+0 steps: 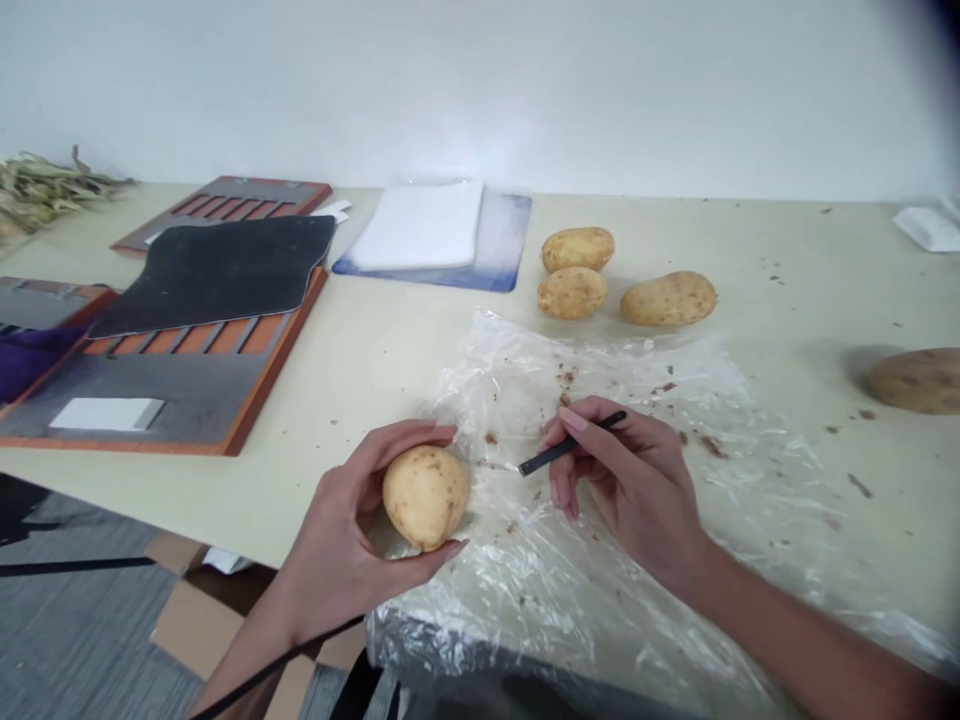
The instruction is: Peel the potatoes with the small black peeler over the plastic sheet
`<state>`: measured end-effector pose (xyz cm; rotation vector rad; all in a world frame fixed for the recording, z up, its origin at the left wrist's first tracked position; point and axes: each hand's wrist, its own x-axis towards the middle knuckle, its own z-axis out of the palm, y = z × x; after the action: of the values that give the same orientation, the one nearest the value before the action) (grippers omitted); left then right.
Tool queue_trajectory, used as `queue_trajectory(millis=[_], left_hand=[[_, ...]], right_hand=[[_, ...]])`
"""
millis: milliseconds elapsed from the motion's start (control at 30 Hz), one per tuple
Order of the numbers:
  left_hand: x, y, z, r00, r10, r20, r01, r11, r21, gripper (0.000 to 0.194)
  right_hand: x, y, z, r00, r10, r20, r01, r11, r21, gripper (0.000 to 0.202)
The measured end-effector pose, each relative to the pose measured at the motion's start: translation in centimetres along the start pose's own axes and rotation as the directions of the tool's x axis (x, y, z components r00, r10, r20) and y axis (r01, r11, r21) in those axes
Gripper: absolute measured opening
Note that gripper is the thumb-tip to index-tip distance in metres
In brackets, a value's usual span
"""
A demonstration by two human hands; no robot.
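While left hand (352, 540) is cupping pale yellow oval potato (425, 497) over crinkled clear plastic sheet (600, 560) at near table edge, fingers curled round it, right hand (622, 470) is pinching slim black-handled peeler (570, 444), blade tip just beside potato; best keeping strokes shallow, angled away from thumb, scraps dropping on sheet

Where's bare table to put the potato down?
Bare table lies between the orange tray and the plastic sheet, and right of the three potatoes. The sheet is crowded under the left hand, held potato and right hand.
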<state>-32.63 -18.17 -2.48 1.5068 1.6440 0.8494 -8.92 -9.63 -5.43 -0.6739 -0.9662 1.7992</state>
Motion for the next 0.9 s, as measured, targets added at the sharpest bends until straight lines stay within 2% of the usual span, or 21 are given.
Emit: queue_trajectory(millis=[100,267,367,433,533,600,633,767,867,900], left_hand=[[-0.1,-0.4,-0.2,1.0,0.016,0.024,-0.016,1.0,0.019,0.075],[0.1,-0.7,-0.3,0.997,0.052,0.064,-0.044,0.992,-0.118,0.068],[0.3,-0.6,-0.3,0.996,0.066,0.06,-0.061,0.994,-0.091,0.066],[0.3,-0.5,-0.3,0.997,0.05,0.058,-0.046,0.996,-0.072,0.067],[0.1,-0.5,-0.3,0.997,0.06,0.041,-0.059,0.998,-0.031,0.067],[0.0,-0.5,-0.3,0.997,0.078,0.023,-0.078,0.997,0.006,0.067],[0.0,-0.5,-0.3,0.996,0.088,0.015,-0.088,0.996,0.022,0.068],[0.0,-0.5,-0.4,0.994,0.112,0.005,-0.112,0.991,0.07,0.068],[0.0,-0.5,-0.4,0.991,0.131,0.016,-0.132,0.988,0.083,0.066],[0.1,-0.5,-0.4,0.991,0.136,0.017,-0.137,0.987,0.083,0.066]], right_hand=[[-0.1,-0.3,0.1,0.997,-0.009,0.075,0.012,0.999,-0.037,0.019],[0.0,-0.8,1.3,0.982,-0.037,0.187,0.049,0.997,-0.063,0.016],[0.3,-1.0,2.1,0.969,-0.096,0.228,0.134,0.979,-0.153,0.017],[0.4,-1.3,2.5,0.934,-0.209,0.291,0.298,0.902,-0.311,0.017],[0.4,-1.6,2.9,0.808,-0.361,0.466,0.578,0.641,-0.505,0.016],[0.4,-1.7,3.2,0.745,-0.391,0.54,0.665,0.499,-0.556,0.015],[0.5,-1.7,3.3,0.734,-0.397,0.551,0.679,0.459,-0.573,0.014],[0.8,-1.4,3.6,0.717,-0.425,0.552,0.696,0.408,-0.591,0.014],[0.8,-1.2,3.6,0.711,-0.42,0.564,0.704,0.425,-0.569,0.014],[0.8,-1.1,3.6,0.724,-0.413,0.552,0.69,0.452,-0.566,0.014]])
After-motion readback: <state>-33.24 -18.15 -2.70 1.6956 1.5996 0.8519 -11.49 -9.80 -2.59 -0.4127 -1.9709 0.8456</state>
